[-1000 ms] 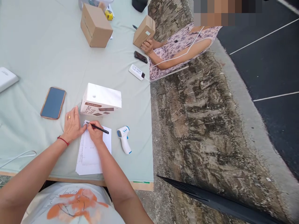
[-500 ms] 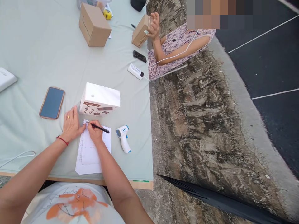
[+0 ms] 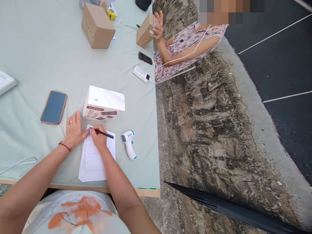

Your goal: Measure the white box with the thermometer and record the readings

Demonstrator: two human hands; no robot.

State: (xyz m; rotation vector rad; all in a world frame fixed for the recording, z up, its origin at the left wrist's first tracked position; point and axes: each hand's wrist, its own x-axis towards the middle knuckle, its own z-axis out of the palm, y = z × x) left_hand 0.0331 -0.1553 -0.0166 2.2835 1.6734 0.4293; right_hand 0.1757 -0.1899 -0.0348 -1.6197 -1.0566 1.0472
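My right hand [image 3: 99, 137] grips a black pen [image 3: 104, 133] with its tip on the top of a stack of white printed sheets [image 3: 94, 162]. My left hand [image 3: 73, 129] lies flat with spread fingers on the cloth at the sheets' upper left corner, a ring on one finger and a red string at the wrist. Just beyond both hands stands a white box [image 3: 104, 103] with brown lettering. A white and blue infrared thermometer [image 3: 129, 144] lies to the right of the sheets.
A phone [image 3: 54, 107] in a brown case lies to the left on the pale green tablecloth [image 3: 44, 58]. Far across, a seated person's hand [image 3: 158, 26] holds a small cardboard box [image 3: 144, 31]; a bigger carton [image 3: 97, 25], a dark phone [image 3: 145, 58] and a white device [image 3: 141, 74] lie nearby.
My hands stay put on the sheets with the pen. The other person's hand has risen from below the small cardboard box to its upper side.
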